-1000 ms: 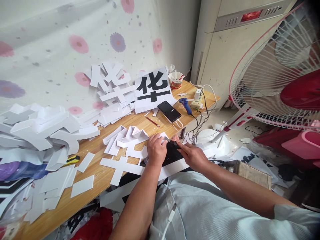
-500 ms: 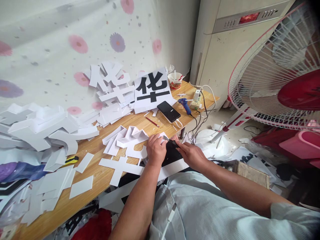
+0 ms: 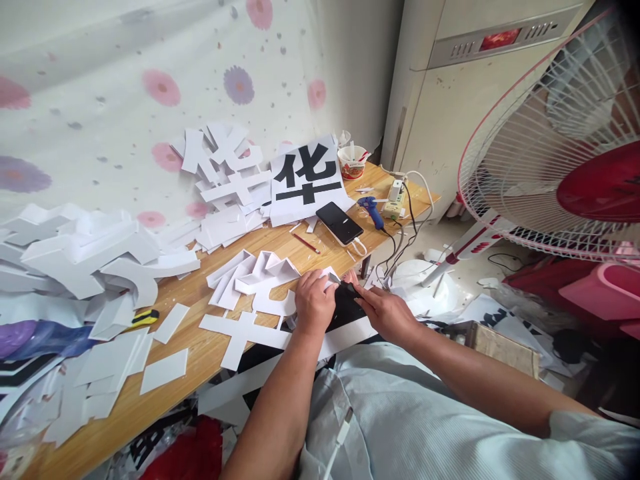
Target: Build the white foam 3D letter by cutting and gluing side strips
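Note:
My left hand (image 3: 315, 301) is closed on a small white board piece (image 3: 327, 272) at the table's front edge. My right hand (image 3: 389, 313) grips a dark-handled blade (image 3: 349, 288), its tip close to the white piece; the fingers hide most of it. Left of my left hand lies a white board character with raised walls (image 3: 273, 275), and its flat cross-shaped part (image 3: 240, 331) reaches past the table edge. A long white strip (image 3: 345, 337) lies below my hands, over something black.
On the table (image 3: 200, 367) lie a phone (image 3: 340, 223), a pencil (image 3: 306, 243), a blue glue gun (image 3: 371, 211), a power strip (image 3: 395, 200), a printed black character sheet (image 3: 307, 177) and a yellow cutter (image 3: 144, 319). White letters (image 3: 85, 257) pile up at left. A fan (image 3: 560, 167) stands at right.
My two hands stay close together in nearly the same place. The blade's tip shows less than before beside my left fingers. The whole view has shifted slightly.

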The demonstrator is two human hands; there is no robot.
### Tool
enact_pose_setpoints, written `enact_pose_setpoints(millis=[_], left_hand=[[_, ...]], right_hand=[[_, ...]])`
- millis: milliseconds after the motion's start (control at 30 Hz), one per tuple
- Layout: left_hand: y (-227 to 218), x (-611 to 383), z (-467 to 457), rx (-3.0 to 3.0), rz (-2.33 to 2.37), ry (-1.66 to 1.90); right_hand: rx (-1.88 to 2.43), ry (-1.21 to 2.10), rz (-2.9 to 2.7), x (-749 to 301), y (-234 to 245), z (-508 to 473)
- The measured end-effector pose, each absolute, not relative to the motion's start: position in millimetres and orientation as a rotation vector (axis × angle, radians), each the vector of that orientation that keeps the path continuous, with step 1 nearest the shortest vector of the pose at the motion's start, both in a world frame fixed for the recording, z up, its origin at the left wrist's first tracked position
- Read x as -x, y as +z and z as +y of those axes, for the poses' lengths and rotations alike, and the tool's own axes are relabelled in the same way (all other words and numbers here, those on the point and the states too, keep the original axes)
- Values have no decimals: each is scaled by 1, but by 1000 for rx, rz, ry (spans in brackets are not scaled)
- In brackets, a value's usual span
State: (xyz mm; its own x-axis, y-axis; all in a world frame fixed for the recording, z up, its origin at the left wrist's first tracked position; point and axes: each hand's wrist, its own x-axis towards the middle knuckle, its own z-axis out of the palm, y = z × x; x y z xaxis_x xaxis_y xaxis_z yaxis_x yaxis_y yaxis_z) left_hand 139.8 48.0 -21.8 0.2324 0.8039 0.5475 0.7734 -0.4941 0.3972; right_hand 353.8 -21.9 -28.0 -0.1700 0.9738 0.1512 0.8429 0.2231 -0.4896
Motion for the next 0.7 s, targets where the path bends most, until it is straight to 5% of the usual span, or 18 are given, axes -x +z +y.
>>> enact_pose_setpoints(millis=[700], left_hand=[[-20,-138,43,-2470,1489,1184]], right_hand=[[1708,415,-2097,-352,-22,-26]])
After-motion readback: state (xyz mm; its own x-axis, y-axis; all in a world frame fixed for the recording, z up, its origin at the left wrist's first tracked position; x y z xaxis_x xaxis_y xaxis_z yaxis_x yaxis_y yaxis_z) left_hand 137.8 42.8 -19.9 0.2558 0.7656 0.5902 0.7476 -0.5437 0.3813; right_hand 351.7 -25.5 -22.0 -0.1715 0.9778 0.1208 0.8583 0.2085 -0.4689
